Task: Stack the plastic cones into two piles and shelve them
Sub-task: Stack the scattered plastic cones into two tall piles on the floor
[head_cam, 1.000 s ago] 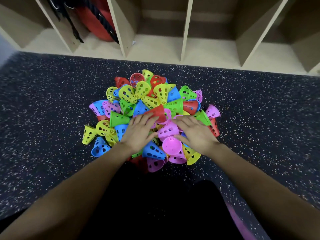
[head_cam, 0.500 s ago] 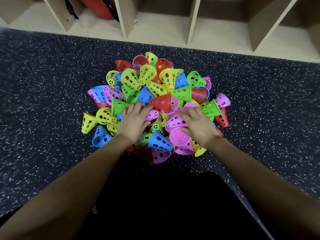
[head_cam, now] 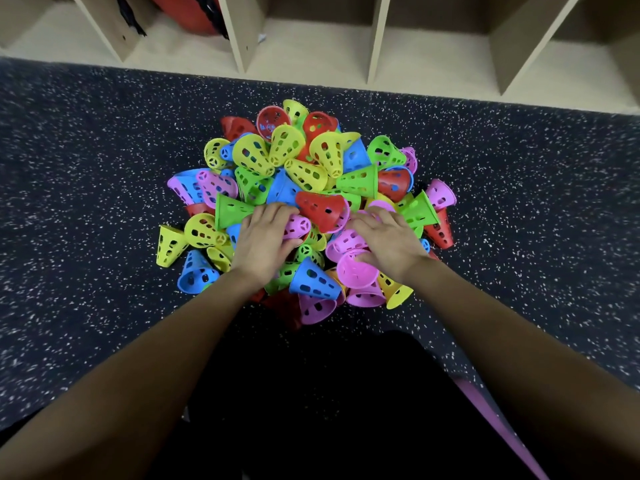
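red object [head_cam: 187, 12] cut by top edge, cones [head_cam: 277, 268] buried under hands

- Heap of perforated plastic cones [head_cam: 313, 174]: yellow, lime green, blue, red and pink-purple, all mixed.
- Floor [head_cam: 86, 202]: near-black, flecked with white specks.
- Shelf unit [head_cam: 377, 32]: pale beige wood.
- Object in the left cubby [head_cam: 194, 15]: red with black straps.
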